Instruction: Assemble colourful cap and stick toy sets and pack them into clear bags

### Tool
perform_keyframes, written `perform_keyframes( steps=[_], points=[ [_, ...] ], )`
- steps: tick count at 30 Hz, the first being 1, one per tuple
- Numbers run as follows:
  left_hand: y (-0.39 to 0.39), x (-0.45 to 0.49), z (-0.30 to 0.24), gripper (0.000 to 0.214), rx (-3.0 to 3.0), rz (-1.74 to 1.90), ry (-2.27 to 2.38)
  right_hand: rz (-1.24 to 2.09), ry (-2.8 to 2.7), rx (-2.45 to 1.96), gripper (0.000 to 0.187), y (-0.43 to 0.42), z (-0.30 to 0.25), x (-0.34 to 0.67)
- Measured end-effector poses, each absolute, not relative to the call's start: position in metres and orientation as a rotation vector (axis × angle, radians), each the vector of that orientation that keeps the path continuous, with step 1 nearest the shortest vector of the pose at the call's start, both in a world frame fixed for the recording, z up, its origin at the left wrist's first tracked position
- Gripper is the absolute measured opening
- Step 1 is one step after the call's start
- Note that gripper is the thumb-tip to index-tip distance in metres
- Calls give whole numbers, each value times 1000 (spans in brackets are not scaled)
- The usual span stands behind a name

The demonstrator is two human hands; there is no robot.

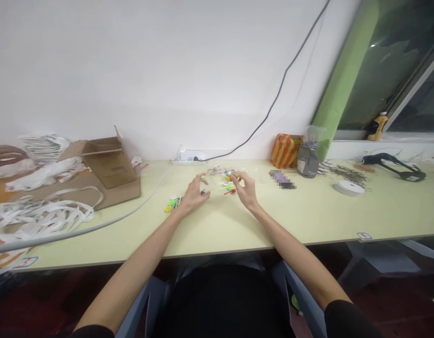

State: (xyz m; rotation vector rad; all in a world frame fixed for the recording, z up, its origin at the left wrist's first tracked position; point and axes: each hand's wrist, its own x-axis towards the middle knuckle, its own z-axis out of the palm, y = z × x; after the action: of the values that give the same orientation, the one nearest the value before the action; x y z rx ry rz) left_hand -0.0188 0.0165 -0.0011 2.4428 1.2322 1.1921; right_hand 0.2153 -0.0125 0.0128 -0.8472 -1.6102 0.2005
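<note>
Left hand: palm inward above the table; thumb and forefinger stand apart in a curve, with a small dark bit showing in the gap. Whether the fingers grip it, one cannot tell.
Right hand: thumb and forefinger drawn close together at the clear bag; whether they pinch its film or a part behind it, one cannot tell.
Clear bag: between and just beyond the two hands, low over the table, with coloured parts showing at it; its edges are too faint to trace.
Loose parts: a green one and a red one lie between the hands; a small pile, yellow, green and white, sits just left of the left hand.
Wall side: a power strip with a dark cable rising to the right.
Left end: an open box, tangled white straps and a co-worker's hand at the edge.
Right end: a striped bag beside a grey pouch, a pixelated object before them, then a white roll.
</note>
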Motion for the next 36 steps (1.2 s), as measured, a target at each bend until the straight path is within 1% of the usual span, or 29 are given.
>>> perform_keyframes(
  steps=[3, 7, 10, 12, 14, 15, 18, 20, 22, 24, 26, 28, 30, 31, 33, 36],
  points=[
    [15, -17, -3, 58, 2494, 1127, 1191, 418, -1443, -827, 36, -13, 20, 220],
    [9, -13, -3, 72, 2465, 1060, 1092, 599, -1534, -850, 39, -12, 20, 215],
    [5, -10, -2, 75, 2396, 1029, 1021, 587, -1697, -857, 31, -14, 15, 207],
    [2, -8, 0, 74, 2369, 1025, 979, 522, -1728, -854, 24, -15, 13, 202],
    [0, -7, 1, 74, 2351, 1037, 937, 495, -1713, -862, 21, -17, 11, 198],
    [-1, -7, 2, 73, 2337, 1042, 924, 511, -1707, -867, 22, -18, 11, 197],
    [-1, -7, 3, 70, 2267, 1032, 927, 577, -1742, -848, 36, -19, 12, 199],
    [0, -7, 2, 69, 2222, 1038, 937, 518, -1814, -816, 41, -19, 14, 205],
    [1, -7, 1, 67, 2191, 1065, 918, 350, -1914, -816, 42, -16, 14, 211],
    [1, -7, 1, 66, 2159, 1072, 875, 161, -2002, -855, 36, -12, 13, 215],
    [1, -7, 1, 67, 2137, 1054, 847, 38, -2033, -904, 25, -9, 10, 217],
    [1, -8, 1, 74, 2160, 1017, 859, 5, -2005, -923, 22, -6, 7, 216],
    [1, -9, 1, 81, 2213, 973, 879, 38, -1963, -899, 27, -6, 5, 214],
    [1, -10, 0, 81, 2240, 949, 885, 66, -1948, -876, 29, -7, 4, 213],
    [3, -11, -3, 73, 2281, 919, 893, 122, -1925, -827, 27, -9, 5, 210],
    [8, -11, -7, 52, 2285, 926, 889, 181, -1878, -783, 23, -12, 8, 208]
  ],
)
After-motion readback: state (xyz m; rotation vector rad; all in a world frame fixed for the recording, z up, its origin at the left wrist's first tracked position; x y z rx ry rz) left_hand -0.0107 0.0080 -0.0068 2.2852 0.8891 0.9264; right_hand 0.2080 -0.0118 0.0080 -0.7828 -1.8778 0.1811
